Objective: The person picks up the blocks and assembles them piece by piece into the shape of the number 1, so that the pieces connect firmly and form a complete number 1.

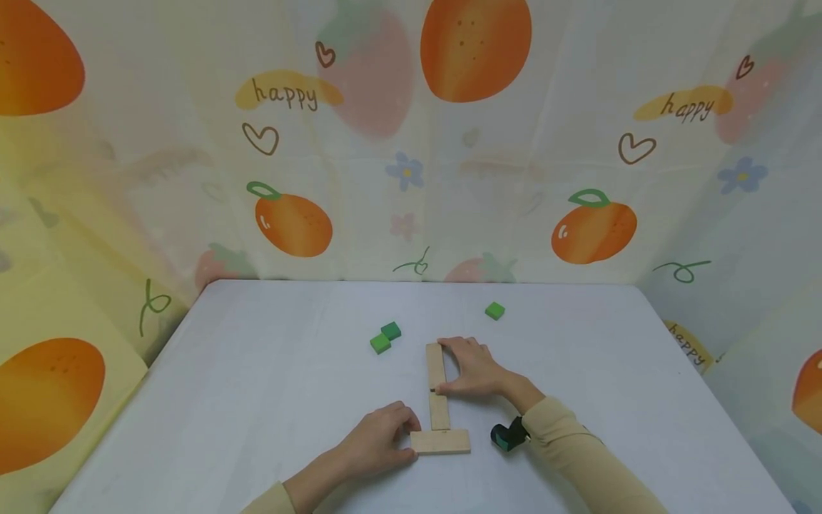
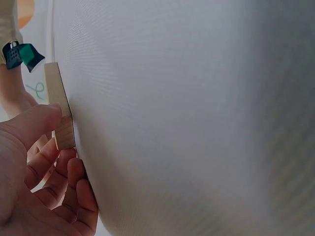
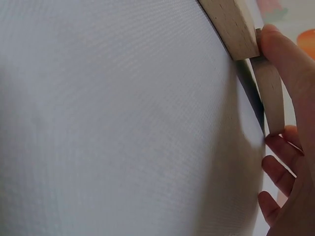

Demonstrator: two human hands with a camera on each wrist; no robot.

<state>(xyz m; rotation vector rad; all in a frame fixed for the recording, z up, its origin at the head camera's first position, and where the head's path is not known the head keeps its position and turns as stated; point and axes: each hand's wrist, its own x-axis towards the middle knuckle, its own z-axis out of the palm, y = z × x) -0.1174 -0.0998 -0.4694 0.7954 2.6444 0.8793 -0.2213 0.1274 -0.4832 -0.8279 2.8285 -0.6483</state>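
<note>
Three plain wooden blocks are in the middle of the table in the head view. My left hand (image 1: 379,439) pinches the left end of the near block (image 1: 443,442), which lies crosswise; in the left wrist view the thumb is on that block (image 2: 56,88). The middle block (image 1: 439,412) points away from it, its near end against the crosswise block. My right hand (image 1: 475,368) holds the far block (image 1: 435,364) by its two ends, between thumb and fingers. In the right wrist view this far block (image 3: 269,93) appears slightly off the table, with a dark gap beneath.
Two green cubes touch beyond the blocks to the left, one lighter (image 1: 380,344) and one darker (image 1: 391,330). Another green cube (image 1: 494,310) lies farther back right. A dark wrist device (image 1: 509,434) is on the right wrist. Printed cloth (image 1: 449,193) stands behind the white table (image 1: 257,371).
</note>
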